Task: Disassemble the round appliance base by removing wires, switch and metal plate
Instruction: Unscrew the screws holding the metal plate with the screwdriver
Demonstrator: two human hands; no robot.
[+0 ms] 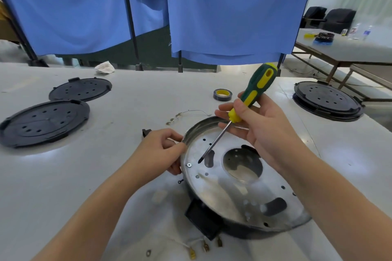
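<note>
Both arms reach in from the bottom of the frame. My right hand point(252, 125) grips the screwdriver point(244, 108), handle tilted up to the right, tip just above the metal plate point(212, 188). My left hand point(163, 150) pinches the plate's left rim, fingers curled. Round base point(244, 234) sits lower centre on the white table point(106, 176).

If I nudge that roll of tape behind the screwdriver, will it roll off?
Probably not: the roll of tape lies flat on the table, hole up, so it should slide rather than roll. It looks small and light, so a slight push would likely shift it. Stood on edge, it could roll.
</note>
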